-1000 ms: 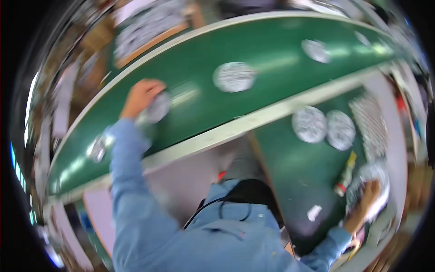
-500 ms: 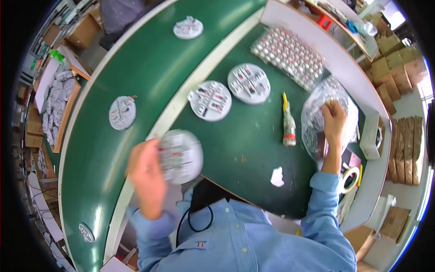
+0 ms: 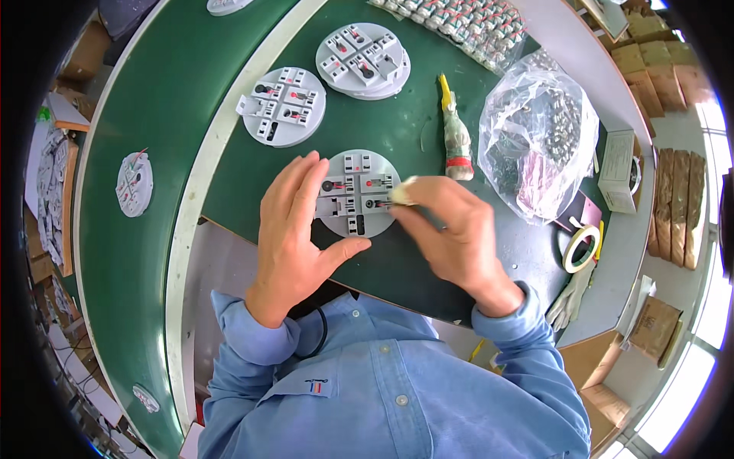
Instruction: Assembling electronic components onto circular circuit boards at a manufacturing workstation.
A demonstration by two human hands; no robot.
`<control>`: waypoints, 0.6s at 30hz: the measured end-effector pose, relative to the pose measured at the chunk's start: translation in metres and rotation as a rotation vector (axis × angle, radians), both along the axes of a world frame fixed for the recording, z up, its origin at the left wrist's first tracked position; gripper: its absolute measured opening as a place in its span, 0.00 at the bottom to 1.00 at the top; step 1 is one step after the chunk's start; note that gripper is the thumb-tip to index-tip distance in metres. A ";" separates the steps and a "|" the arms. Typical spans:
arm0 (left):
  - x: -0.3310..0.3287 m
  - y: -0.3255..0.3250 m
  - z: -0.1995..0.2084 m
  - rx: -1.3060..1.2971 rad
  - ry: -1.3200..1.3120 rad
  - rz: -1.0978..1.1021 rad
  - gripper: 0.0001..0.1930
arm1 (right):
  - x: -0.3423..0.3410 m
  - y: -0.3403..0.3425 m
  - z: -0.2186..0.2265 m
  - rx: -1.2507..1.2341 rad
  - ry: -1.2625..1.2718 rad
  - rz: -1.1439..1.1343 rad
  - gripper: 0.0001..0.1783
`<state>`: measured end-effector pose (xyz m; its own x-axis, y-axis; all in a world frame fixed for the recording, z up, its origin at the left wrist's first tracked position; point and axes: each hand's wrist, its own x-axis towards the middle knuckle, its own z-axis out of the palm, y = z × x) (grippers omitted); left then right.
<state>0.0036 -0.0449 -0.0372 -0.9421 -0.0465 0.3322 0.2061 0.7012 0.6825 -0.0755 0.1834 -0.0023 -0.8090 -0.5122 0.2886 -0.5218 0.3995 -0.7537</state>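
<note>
A round grey plastic base with raised blocks and small red and black parts lies on the bench in front of me. Along its left side rests my left hand, open, with straight fingers and the thumb spread near the lower rim. At the right side of the base my right hand pinches close to a block; whatever is between its fingertips is too small to make out. One of those fingertips wears a pale cover. Farther off are another round base and a pair of stacked bases.
A clear plastic bag of small metal parts lies right, beside a yellow-tipped tool with a wrapped handle. Beyond is a sheet of bundled parts. A tape roll sits right. The left green belt carries more bases.
The base that my left hand was carrying now lies on the bench. My right hand has left the plastic bag and come over to the base. The whole view has shifted.
</note>
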 end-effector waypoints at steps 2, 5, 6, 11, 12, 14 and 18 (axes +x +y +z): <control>-0.001 -0.002 -0.002 -0.036 -0.036 -0.009 0.49 | -0.005 -0.012 -0.012 0.022 0.053 0.045 0.14; -0.005 -0.002 -0.002 -0.102 -0.079 -0.033 0.55 | -0.012 -0.018 -0.022 0.071 0.186 0.132 0.15; -0.005 -0.002 -0.001 -0.107 -0.091 -0.028 0.55 | -0.012 -0.019 -0.024 0.084 0.235 0.141 0.16; -0.003 -0.005 -0.001 -0.113 -0.094 -0.016 0.54 | -0.008 -0.021 -0.029 0.119 0.347 0.161 0.17; -0.004 -0.005 -0.003 -0.118 -0.098 -0.012 0.54 | -0.009 -0.020 -0.029 0.116 0.342 0.166 0.17; -0.002 -0.005 -0.005 -0.105 -0.084 -0.022 0.54 | -0.004 -0.020 -0.023 0.159 0.362 0.148 0.17; -0.007 -0.006 -0.007 -0.096 -0.081 -0.034 0.54 | -0.001 -0.021 -0.015 0.232 0.366 0.125 0.16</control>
